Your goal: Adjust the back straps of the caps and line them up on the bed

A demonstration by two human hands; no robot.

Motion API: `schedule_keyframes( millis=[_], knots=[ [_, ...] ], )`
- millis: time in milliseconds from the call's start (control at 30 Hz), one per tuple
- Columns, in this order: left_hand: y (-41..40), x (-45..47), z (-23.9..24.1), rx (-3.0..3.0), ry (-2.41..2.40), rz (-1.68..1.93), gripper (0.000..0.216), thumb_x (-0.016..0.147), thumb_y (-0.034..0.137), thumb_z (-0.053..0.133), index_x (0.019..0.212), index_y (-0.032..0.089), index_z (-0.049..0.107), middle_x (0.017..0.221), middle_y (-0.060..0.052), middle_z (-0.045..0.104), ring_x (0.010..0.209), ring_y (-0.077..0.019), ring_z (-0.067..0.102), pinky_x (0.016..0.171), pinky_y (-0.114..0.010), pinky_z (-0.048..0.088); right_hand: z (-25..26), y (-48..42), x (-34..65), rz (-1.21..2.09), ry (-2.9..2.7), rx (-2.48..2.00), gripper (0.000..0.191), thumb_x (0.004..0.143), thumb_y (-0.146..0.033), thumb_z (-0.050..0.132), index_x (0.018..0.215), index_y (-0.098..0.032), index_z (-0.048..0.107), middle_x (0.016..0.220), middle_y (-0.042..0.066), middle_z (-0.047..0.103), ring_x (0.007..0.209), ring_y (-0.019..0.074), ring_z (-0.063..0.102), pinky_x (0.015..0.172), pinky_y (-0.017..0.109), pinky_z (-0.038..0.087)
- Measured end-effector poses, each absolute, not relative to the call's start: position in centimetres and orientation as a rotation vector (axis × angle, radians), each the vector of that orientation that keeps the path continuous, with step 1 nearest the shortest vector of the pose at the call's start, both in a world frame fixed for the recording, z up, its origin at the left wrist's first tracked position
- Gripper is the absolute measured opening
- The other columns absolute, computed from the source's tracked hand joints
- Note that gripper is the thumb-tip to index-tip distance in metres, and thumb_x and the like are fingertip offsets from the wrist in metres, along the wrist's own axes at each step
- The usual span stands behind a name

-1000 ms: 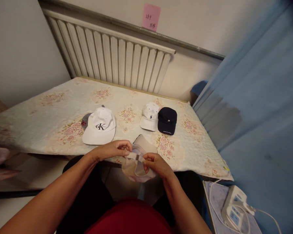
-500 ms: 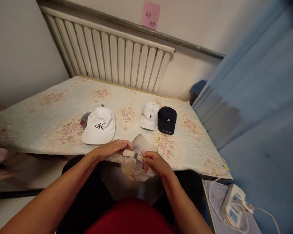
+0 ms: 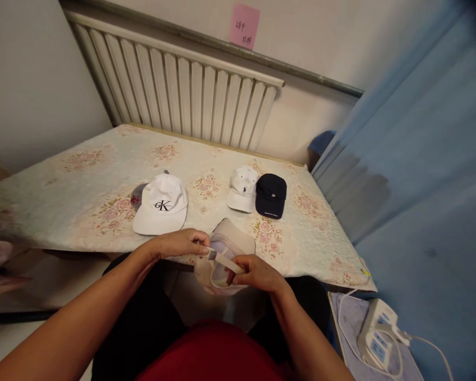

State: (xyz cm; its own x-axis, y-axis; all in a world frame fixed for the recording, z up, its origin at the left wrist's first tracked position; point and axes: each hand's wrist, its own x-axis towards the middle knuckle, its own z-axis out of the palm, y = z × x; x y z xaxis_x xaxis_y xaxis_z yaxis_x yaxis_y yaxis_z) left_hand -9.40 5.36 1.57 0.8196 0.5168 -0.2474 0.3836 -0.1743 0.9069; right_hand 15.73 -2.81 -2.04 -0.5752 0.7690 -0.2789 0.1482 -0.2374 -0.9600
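- Desk (image 3: 135,153): spreads across the middle of the frame, under a pale cloth printed with flower clusters.
- Blue curtain (image 3: 404,174): hangs down the right side of the frame.
- White radiator (image 3: 182,84): stands along the wall at upper left and upper centre, behind the far edge of the desk.
- Pale cap (image 3: 228,241): lower centre of the frame, at the near edge of the desk, back opening turned towards the person, brim pointing up the frame, inside partly showing; both hands hold it.
- Large white cap (image 3: 164,198): left of centre on the desk, black lettering on its front, brim towards the bottom of the frame.
- Dark cap (image 3: 271,197): right of centre, brim down the frame.
- Small white cap (image 3: 243,188): just beside the dark cap on its left, a small dark emblem on the front.
- Right hand (image 3: 257,272): fingers narrow, pinching the strap towards its right part.
- Left hand (image 3: 182,243): fingers pressed together on the strap's left end.
- Grey item (image 3: 137,194): mostly hidden behind the large white cap.
- Strap (image 3: 227,262): slants between the hands.
- Buckle (image 3: 212,255): on the strap, beside the left fingers.
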Motion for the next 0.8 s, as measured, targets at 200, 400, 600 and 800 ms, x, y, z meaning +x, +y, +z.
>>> schedule_keyframes(
  millis=[200,400,600,800],
  knots=[
    [5.0,-9.7,0.9,1.630,0.654,0.070,0.032,0.075,0.049,0.058,0.074,0.017,0.055,0.065,0.003,0.043,0.060,-0.0106,0.037,0.056,-0.021,0.028,-2.8,-2.7,16.7,1.882,-1.463,-1.143,0.026,0.063,-0.023,0.072,0.087,-0.019,0.066,0.074,-0.003,0.064,0.065,0.0105,0.054,0.061,0.021,0.038],
    [4.9,-10.2,0.1,1.504,0.693,0.125,0.036,0.074,0.052,0.058,0.073,0.017,0.053,0.066,0.002,0.044,0.060,-0.0106,0.037,0.055,-0.021,0.027,-2.7,-2.1,16.9,1.895,-1.402,-1.151,0.032,0.062,-0.031,0.075,0.090,-0.019,0.065,0.075,-0.002,0.065,0.062,0.0100,0.055,0.058,0.021,0.037],
    [4.7,-10.2,-0.1,1.532,0.684,0.116,0.035,0.075,0.051,0.057,0.076,0.017,0.055,0.066,0.003,0.043,0.059,-0.0097,0.034,0.054,-0.021,0.025,-3.0,-2.2,16.8,1.895,-1.442,-1.133,0.032,0.064,-0.031,0.074,0.092,-0.019,0.066,0.078,-0.002,0.065,0.066,0.0108,0.055,0.060,0.022,0.038],
    [4.5,-9.9,-0.5,1.533,0.665,0.123,0.035,0.076,0.051,0.056,0.074,0.016,0.053,0.066,0.003,0.040,0.060,-0.0099,0.032,0.053,-0.022,0.023,-2.1,-2.5,15.9,1.807,-1.583,-1.162,0.020,0.069,-0.027,0.070,0.088,-0.019,0.066,0.070,-0.003,0.063,0.061,0.0091,0.053,0.058,0.021,0.037]
  ],
)
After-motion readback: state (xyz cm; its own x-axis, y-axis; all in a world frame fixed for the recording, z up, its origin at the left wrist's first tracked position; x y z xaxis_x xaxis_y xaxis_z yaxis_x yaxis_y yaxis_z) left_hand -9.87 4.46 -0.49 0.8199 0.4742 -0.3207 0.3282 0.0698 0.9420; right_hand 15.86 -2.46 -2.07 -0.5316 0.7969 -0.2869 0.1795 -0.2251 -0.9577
